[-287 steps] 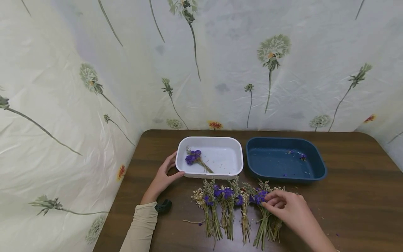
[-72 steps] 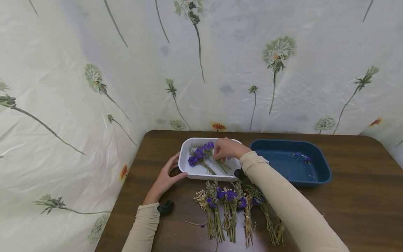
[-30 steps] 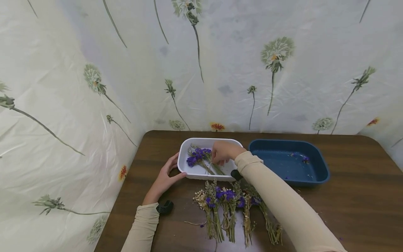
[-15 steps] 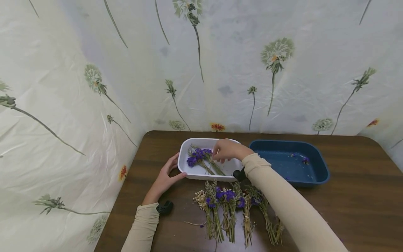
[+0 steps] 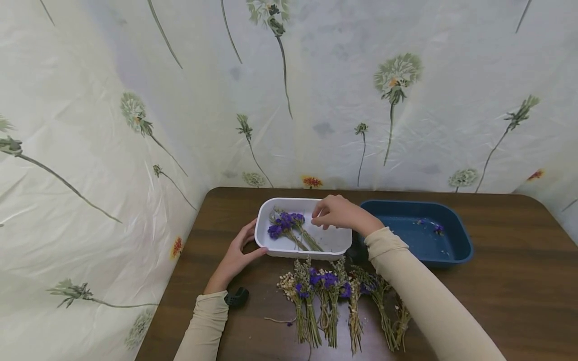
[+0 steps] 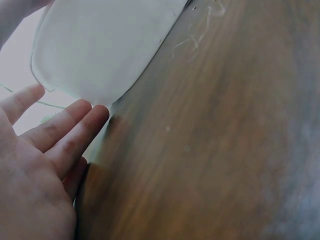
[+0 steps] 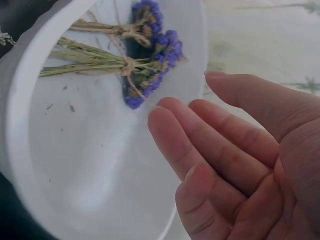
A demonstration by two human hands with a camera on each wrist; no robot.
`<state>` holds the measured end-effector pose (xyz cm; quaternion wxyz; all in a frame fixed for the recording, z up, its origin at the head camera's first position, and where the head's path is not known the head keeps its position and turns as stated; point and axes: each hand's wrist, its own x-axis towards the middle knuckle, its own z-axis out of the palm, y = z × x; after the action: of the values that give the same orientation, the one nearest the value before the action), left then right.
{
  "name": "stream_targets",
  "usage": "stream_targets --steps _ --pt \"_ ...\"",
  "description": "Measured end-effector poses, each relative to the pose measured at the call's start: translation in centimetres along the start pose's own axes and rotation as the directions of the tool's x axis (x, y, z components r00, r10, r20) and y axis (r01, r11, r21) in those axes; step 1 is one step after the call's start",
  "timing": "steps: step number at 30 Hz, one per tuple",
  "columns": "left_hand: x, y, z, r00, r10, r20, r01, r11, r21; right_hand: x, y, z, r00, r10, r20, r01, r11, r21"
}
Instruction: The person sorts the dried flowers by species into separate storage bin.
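Observation:
A white tray (image 5: 336, 242) sits on the brown table with two tied bunches of purple dried flowers (image 5: 285, 226) lying in its left half. In the right wrist view the same flower bunches (image 7: 135, 65) lie in the white tray (image 7: 95, 170). My right hand (image 5: 336, 213) hovers over the tray's middle, fingers relaxed and empty, just right of the flowers. My left hand (image 5: 237, 250) rests against the tray's left end, fingertips (image 6: 92, 117) touching its wall (image 6: 105, 45). Several more tied bunches (image 5: 329, 296) lie in a row on the table in front of the tray.
A dark blue tray (image 5: 458, 245) stands right of the white one, holding only a few purple petals (image 5: 434, 228). A small black object (image 5: 236, 297) lies by my left wrist. Floral sheeting (image 5: 135, 110) walls the table on the left and back.
My right hand carried a bunch from the row into the white tray, laid it beside the first, let go and has now lifted slightly rightward. The left hand stayed at the tray.

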<state>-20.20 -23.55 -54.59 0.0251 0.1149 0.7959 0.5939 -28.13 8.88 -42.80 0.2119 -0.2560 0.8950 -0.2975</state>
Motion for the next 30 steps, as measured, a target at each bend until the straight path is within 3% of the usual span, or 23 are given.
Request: stream_targets --steps 18,30 --pt "0.0 -0.2 0.0 1.000 0.019 0.001 -0.019 1.000 0.001 -4.9 0.9 0.0 0.992 -0.066 -0.107 0.070 0.997 0.032" --pt "-0.1 -0.1 0.0 1.000 0.002 -0.002 -0.002 1.000 -0.007 -9.0 1.0 0.7 0.982 -0.086 -0.171 0.083 0.996 -0.025"
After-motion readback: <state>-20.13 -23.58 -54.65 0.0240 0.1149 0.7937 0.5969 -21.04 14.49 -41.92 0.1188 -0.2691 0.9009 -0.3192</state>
